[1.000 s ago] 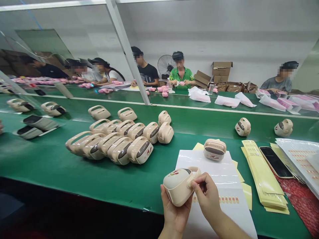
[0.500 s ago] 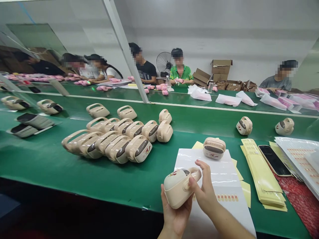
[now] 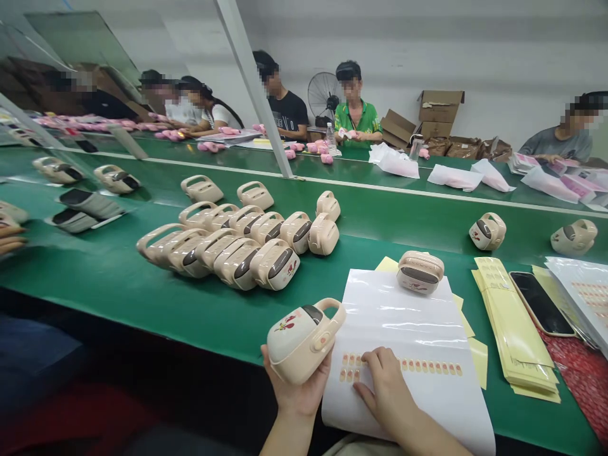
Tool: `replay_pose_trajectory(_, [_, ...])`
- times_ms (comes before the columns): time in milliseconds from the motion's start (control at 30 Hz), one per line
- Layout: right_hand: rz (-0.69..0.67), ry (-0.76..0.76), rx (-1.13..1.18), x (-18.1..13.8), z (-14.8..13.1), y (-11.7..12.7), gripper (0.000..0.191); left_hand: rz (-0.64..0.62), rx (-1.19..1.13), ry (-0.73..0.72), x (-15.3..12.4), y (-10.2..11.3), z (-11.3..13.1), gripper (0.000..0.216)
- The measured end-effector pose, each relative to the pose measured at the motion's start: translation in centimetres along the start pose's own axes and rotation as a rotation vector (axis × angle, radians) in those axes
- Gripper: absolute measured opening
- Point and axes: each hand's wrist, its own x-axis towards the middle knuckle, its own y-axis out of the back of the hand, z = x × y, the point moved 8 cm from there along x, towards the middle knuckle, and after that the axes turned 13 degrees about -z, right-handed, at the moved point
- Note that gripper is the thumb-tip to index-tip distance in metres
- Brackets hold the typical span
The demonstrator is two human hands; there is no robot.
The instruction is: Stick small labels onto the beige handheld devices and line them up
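My left hand is wrapped under a cream handled device, tilted with its loop handle up to the right. The device has a white front with a red printed pattern, a dark panel, and a small oval sticker on the handle's pivot. Over a white sheet of small oval stickers is my right hand, thumb and forefinger apart at the sticker rows. I see nothing held in it. A similar device stands at the sheet's far end.
Several like devices stand grouped on the green table. To the right lie yellow strips, a phone and more sticker sheets. A co-worker's hand shows at far left. People sit across the line behind a slanted post.
My right hand has left the device's handle side and come down to the sticker sheet. My left hand has shifted left with the device. An oval sticker now shows on the pivot.
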Motion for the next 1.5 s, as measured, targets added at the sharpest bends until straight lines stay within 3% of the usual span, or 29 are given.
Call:
replay_pose_trajectory(200, [-0.064,-0.044,-0.249,0.5,-0.8,-1.8,0.031,0.110,0.068,-0.050,-0.6,0.8,1.3,0.051])
replay_pose_trajectory(400, [-0.144,-0.037,-0.303,1.5,-0.8,-1.9,0.027,0.294,0.356,-0.139,-1.3,1.8,2.5,0.050])
replay_pose_trajectory(500, [-0.144,-0.005,-0.308,1.3,-0.9,-2.3,0.030,0.383,0.498,-0.140,-1.9,2.9,3.2,0.060])
replay_pose_trajectory(600, [-0.109,-0.011,-0.299,1.1,-0.6,-2.4,0.034,0.390,0.610,-0.136,-2.3,3.2,3.8,0.071])
replay_pose_trajectory(800, [-0.145,-0.047,-0.212,1.5,-0.1,-2.4,0.032,0.250,0.715,-0.114,-1.0,0.9,3.8,0.082])
replay_pose_trajectory(933, [-0.159,-0.102,-0.005,1.8,0.3,-1.5,0.027,0.136,0.913,-0.200,-0.1,-1.3,3.9,0.088])
replay_pose_trajectory(1000, [-0.125,-0.121,0.178,2.0,0.6,0.2,0.022,0.147,0.972,-0.294,-0.2,-1.9,4.1,0.088])
replay_pose_trajectory(1100, [-0.036,-0.157,0.456,2.2,0.9,4.7,0.015,0.136,1.056,-0.346,-0.2,-2.7,3.9,0.085])
replay_pose_trajectory(1167, [-0.026,-0.150,0.585,2.3,0.4,7.9,0.006,0.026,1.152,-0.222,0.6,-3.3,2.7,0.080])
replay_pose_trajectory(1267, [-0.122,-0.076,0.660,2.7,-1.6,10.5,0.004,-0.260,1.309,-0.009,1.6,-4.3,0.0,0.080])
replay_pose_trajectory(1367, [-0.182,-0.031,0.654,3.1,-2.9,10.6,0.007,-0.504,1.448,0.023,1.7,-5.1,-1.9,0.089])
replay_pose_trajectory(1500, [-0.196,-0.067,0.661,3.5,-2.6,9.5,0.009,-0.598,1.508,0.037,1.7,-5.1,-3.0,0.092])
